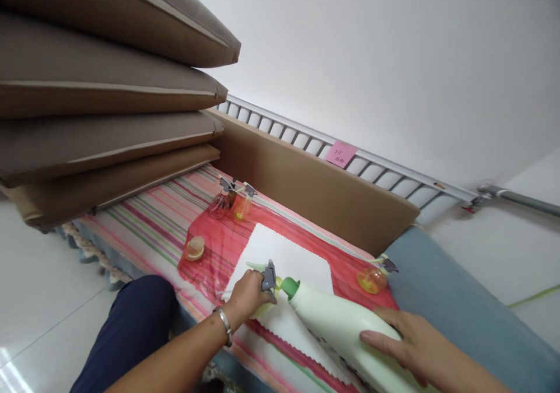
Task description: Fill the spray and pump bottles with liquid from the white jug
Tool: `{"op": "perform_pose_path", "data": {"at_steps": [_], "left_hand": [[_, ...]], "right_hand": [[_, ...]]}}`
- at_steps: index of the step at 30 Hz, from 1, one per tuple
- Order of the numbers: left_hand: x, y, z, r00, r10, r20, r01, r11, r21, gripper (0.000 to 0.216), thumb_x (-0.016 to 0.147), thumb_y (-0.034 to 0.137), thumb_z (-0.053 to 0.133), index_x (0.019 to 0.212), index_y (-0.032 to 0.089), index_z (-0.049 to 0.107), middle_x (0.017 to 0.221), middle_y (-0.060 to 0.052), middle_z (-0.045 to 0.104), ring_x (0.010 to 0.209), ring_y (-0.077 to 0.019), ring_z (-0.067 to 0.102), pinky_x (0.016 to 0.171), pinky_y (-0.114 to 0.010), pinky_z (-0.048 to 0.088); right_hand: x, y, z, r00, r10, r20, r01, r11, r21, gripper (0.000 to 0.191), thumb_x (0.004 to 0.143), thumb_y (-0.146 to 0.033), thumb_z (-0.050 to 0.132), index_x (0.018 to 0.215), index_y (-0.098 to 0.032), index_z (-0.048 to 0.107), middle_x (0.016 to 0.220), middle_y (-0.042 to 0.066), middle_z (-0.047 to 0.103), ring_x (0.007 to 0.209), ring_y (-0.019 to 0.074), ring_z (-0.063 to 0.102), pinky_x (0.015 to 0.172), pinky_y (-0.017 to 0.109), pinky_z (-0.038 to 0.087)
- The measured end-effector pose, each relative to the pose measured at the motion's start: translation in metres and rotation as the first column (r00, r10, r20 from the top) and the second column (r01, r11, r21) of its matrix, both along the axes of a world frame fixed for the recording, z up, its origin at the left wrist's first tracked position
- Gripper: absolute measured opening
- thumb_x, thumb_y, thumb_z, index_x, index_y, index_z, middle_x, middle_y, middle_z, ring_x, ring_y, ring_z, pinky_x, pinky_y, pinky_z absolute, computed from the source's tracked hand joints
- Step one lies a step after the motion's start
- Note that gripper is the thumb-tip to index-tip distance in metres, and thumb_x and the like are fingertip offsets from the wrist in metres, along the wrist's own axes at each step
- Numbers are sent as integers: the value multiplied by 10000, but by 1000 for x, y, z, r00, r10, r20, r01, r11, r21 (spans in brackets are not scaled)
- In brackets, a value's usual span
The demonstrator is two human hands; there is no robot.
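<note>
Pale green bottle (336,317) tilted over white sheet (291,250), green spout pointing at small yellowish spray bottle (264,309). Contact between the two: can't tell. Right hand (400,343): grip wrapped round the big bottle's body. Left hand (249,294): grip closed on the spray bottle at its grey trigger head (268,277); fingers hide most of it.

White sheet lies on red plastic (210,235), itself on striped cloth (149,218). Also on the plastic: small round tub (195,248) on left, cluster of spray bottles (242,206) at far left corner, another sprayer (373,279) at right.

Further out: brown board (306,189) along the back, stacked cushions (109,93) at left, pink note (341,153) on the railing (291,135).
</note>
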State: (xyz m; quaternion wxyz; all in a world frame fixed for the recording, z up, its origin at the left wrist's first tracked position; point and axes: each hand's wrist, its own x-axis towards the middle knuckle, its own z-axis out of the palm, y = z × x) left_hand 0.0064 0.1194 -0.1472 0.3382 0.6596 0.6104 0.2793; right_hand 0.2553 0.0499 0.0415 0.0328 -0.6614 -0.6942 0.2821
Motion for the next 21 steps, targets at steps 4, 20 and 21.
{"op": "perform_pose_path", "data": {"at_steps": [4, 20, 21], "left_hand": [[0, 0, 0, 1000, -4, 1, 4, 1000, 4, 316, 590, 418, 737, 760, 158, 678, 798, -31, 657, 717, -188, 586, 558, -243, 350], [1, -2, 1, 1000, -17, -20, 18, 1000, 13, 344, 616, 438, 722, 812, 158, 679, 874, -54, 646, 797, -220, 596, 614, -259, 382], [1, -2, 1, 1000, -20, -22, 20, 1000, 11, 342, 618, 440, 720, 808, 160, 680, 868, -53, 647, 794, -220, 598, 613, -260, 383]], "right_hand": [[0, 2, 4, 1000, 12, 16, -12, 1000, -2, 370, 726, -571, 607, 758, -214, 699, 650, 35, 627, 467, 144, 541, 319, 189, 372], [5, 11, 7, 993, 58, 106, -61, 998, 26, 357, 775, -536, 560, 764, -194, 663, 626, 26, 603, 460, 147, 549, 312, 184, 364], [6, 11, 7, 993, 57, 107, -60, 998, 26, 352, 782, -526, 551, 767, -191, 659, 630, 30, 602, 464, 151, 554, 311, 185, 362]]}}
